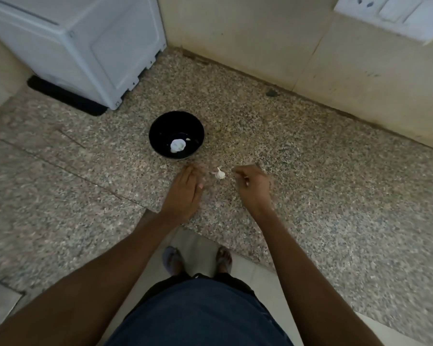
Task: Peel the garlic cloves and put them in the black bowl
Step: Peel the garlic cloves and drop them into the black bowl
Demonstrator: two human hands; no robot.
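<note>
So everything here is sitting around the black bowl (176,134), which is parked on a speckled stone counter (298,156). Up and left of the bowl there's a white appliance (85,43) standing on a dark mat (65,97), not part of the job. Inside the bowl something pale and roundish (177,145) is lying at the bottom with a smaller pale bit just beside it; looks like garlic already in there, though whether it's peeled I honestly can't tell from this angle. Just below the bowl the left hand (185,193) is hovering palm-down, fingers fairly straight and close together, tips blurred, not holding anything as far as I'm seeing. Right of that hand, below and a bit right of the bowl, a small garlic piece (219,173) with its papery tip sticking up is lying on the counter between the two hands, touching neither. Further right the right hand (254,187) is curling in; it may be pinching a scrap of skin but it's too blurry to say. I'm guessing we're between cloves: one batch in, the next piece waiting. The next move is probably calling for picking that piece up, steadying it with one hand and working the skin loose with the other's fingertips, then dropping it in the bowl.
</note>
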